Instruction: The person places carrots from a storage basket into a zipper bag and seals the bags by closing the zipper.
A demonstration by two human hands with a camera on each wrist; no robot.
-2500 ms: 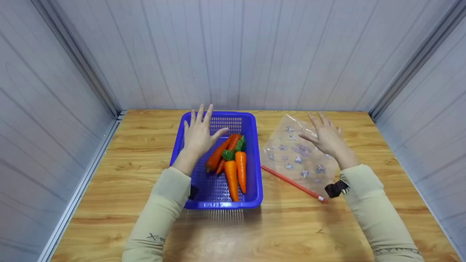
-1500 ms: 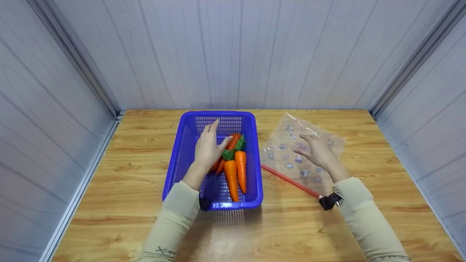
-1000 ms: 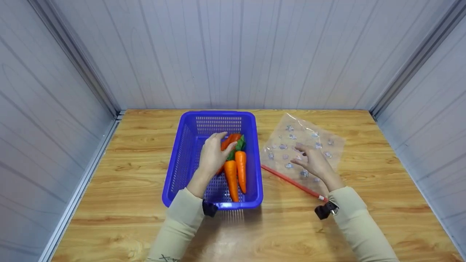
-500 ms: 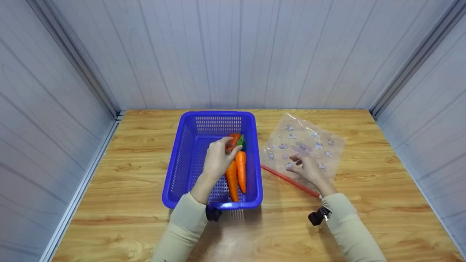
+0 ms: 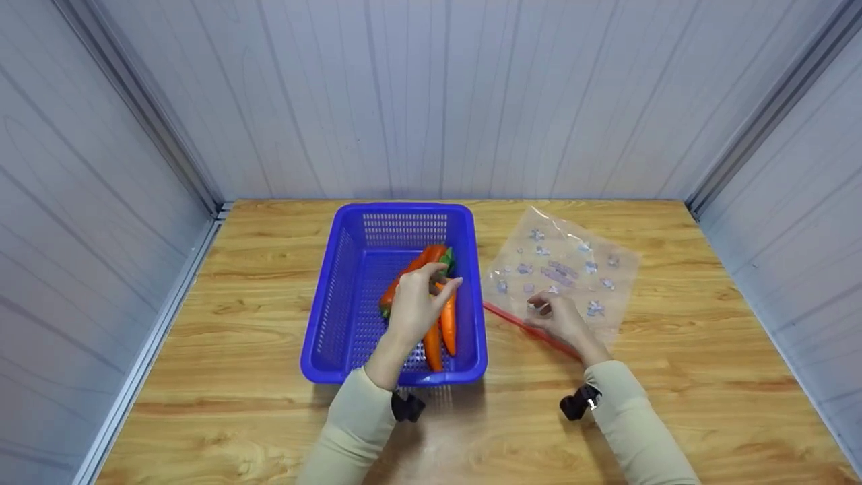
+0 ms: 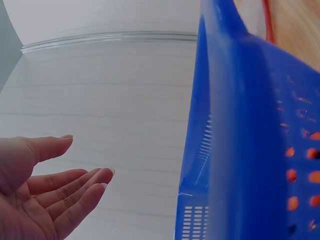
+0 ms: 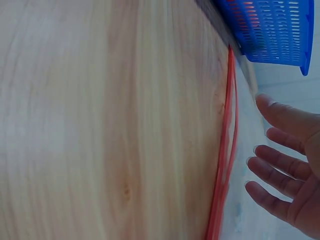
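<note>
Over the blue plastic basket (image 5: 337,296), my left hand (image 5: 414,306) hovers with fingers loosely bent and nothing between them. Beneath it lie several carrots (image 5: 448,327), partly covered by the hand. The left wrist view has this hand (image 6: 60,190) above the basket's rim (image 6: 230,125), apart from it. My right hand (image 5: 562,323) is above a clear printed zip bag (image 5: 572,259) lying flat, near its red zip edge (image 5: 502,312). In the right wrist view its fingers (image 7: 280,165) are spread and hold nothing; the red edge (image 7: 225,150) gapes slightly.
The basket and bag lie side by side on a wooden table (image 5: 249,323). Pale panel walls (image 5: 431,101) stand behind and at both sides. A small black camera (image 5: 407,407) sits on the left wrist, another camera (image 5: 576,404) on the right.
Both hands have come lower and nearer the person. The left has moved right over the carrots, and the right has moved left toward the red zip edge. Basket and bag stay in place.
</note>
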